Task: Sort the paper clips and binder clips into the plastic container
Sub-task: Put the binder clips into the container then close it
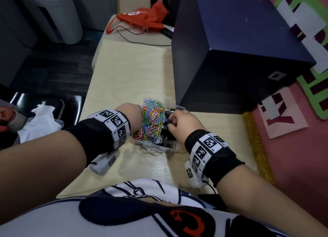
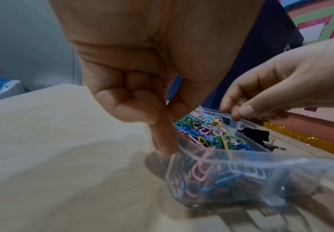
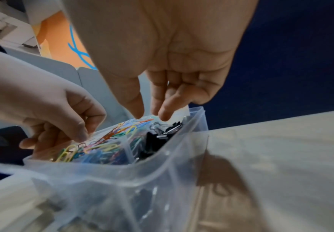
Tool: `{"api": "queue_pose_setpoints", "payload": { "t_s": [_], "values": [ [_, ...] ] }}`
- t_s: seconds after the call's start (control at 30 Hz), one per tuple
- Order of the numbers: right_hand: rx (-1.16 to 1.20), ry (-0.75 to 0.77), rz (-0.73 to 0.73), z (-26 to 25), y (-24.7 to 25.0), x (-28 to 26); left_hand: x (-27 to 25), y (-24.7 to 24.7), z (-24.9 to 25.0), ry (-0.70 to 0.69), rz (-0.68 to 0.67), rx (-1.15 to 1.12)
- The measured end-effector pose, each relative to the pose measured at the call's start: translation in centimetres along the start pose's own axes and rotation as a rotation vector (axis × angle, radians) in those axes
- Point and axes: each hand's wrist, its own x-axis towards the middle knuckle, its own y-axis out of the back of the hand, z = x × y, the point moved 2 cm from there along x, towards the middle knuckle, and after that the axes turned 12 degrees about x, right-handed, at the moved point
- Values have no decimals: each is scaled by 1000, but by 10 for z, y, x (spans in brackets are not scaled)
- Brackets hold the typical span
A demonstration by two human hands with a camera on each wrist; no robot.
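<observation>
A clear plastic container [image 1: 156,148] sits on the beige table [image 1: 133,68] between my hands. Its left compartment is heaped with coloured paper clips [image 1: 152,116], and the right one holds black binder clips [image 1: 167,141]. My left hand [image 2: 173,133] has curled fingers. Its thumb is inside the container's left wall [image 2: 241,158] and its index finger outside, gripping it. My right hand [image 3: 152,116] hovers over the binder clips [image 3: 156,141] near the divider. Its thumb and index tips point down, slightly apart, and nothing shows between them.
A large dark blue box [image 1: 230,50] stands directly behind and to the right of the container. An orange bag [image 1: 142,18] and a black cable lie at the table's far end. A gold glitter strip [image 1: 257,148] lines the right edge. White tissue [image 1: 40,121] lies off to the left.
</observation>
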Motion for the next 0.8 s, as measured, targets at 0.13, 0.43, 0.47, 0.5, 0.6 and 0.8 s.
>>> {"api": "queue_pose_setpoints", "payload": {
  "t_s": [0.13, 0.43, 0.47, 0.5, 0.6, 0.8],
  "values": [
    [20, 15, -59, -10, -10, 3, -3, -1, 2, -24, -16, 7],
    [88, 159, -4, -19, -10, 3, -7, 1, 2, -34, -28, 3],
    [72, 118, 28, -14, -6, 4, -8, 2, 1, -38, -36, -3],
    [39, 67, 52, -7, -3, 5, -8, 2, 0, -37, -36, -7],
    [-113, 7, 1, 7, -2, 3, -12, 1, -1, -8, 65, -36],
    [-192, 64, -43, 11, -6, -6, -17, -12, 22, -328, 476, 178]
  ]
}}
